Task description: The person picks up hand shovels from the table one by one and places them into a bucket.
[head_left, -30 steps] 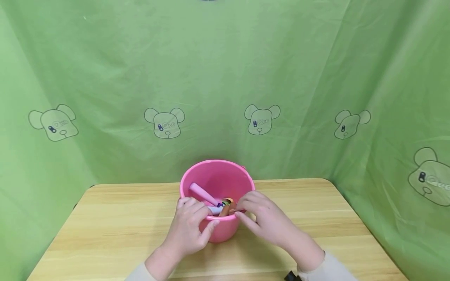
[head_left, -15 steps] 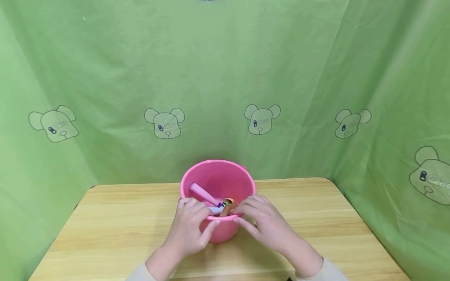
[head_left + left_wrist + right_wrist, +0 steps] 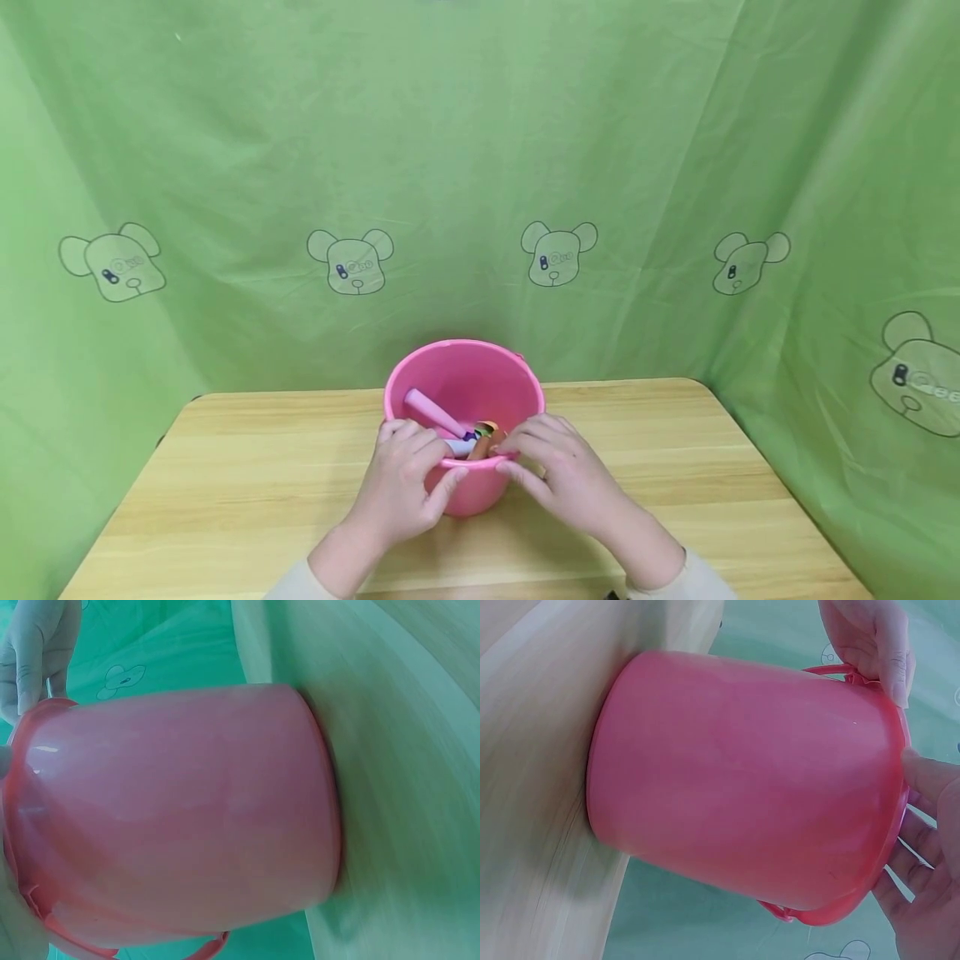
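A pink bucket [image 3: 465, 367] stands upright on the wooden table. My left hand [image 3: 408, 483] grips its near rim at the left, fingers over the edge and thumb outside. At the near right, my right hand [image 3: 566, 477] holds the rim the same way, its thumb against the outer wall. Inside lie a lilac tapered stick [image 3: 435, 412], a pale bluish piece [image 3: 459, 447], a brown piece [image 3: 480, 448] and some small colourful items, partly hidden by the rim and fingers. Both wrist views show the outer wall of the bucket [image 3: 187, 817] and its handle [image 3: 829, 669].
The wooden table [image 3: 262, 483] extends to both sides of the bucket. A green curtain [image 3: 450, 167] with printed bear heads rises behind the table and along its sides. A small dark object [image 3: 612, 595] shows at the lower edge by the right sleeve.
My right hand has settled onto the rim, its thumb moving down to the outside of the bucket. The left hand and the bucket have stayed in place.
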The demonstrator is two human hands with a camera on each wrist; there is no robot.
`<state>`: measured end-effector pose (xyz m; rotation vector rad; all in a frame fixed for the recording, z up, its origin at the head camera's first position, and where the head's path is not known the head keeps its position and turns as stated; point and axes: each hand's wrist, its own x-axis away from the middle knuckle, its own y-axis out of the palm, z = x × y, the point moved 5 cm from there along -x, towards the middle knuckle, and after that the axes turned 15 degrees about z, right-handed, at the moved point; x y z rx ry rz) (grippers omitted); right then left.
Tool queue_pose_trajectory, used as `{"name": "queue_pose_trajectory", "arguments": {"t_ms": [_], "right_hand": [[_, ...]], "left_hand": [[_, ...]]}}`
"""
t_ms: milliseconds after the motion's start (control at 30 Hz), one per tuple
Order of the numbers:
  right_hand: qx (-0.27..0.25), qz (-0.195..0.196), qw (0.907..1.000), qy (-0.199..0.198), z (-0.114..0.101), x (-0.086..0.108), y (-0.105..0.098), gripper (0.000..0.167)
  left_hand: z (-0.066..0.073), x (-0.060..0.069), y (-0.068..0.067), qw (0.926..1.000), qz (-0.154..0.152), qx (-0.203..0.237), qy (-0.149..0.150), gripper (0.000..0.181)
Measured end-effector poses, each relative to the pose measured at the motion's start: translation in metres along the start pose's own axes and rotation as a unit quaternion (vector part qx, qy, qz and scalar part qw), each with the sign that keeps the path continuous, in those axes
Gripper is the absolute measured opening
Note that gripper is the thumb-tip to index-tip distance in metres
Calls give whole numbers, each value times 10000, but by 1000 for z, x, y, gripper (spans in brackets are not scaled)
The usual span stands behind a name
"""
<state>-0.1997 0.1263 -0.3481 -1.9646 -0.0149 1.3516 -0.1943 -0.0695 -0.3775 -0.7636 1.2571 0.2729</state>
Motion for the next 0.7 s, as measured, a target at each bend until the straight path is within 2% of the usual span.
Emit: {"name": "queue_pose_trajectory", "arguments": {"t_ms": [367, 567, 700], "right_hand": [[-38, 56, 10000, -10, 1, 0, 1, 19], [-78, -88, 9999, 69, 1, -1, -3, 18], [1, -92, 9999, 69, 4, -5, -10, 14]], "left_hand": [[-2, 0, -1, 9999, -140, 61, 17, 26], [-2, -2, -3, 9989, -459, -6, 36, 25], [-2, -3, -6, 9971, -753, -21, -80, 24]]}}
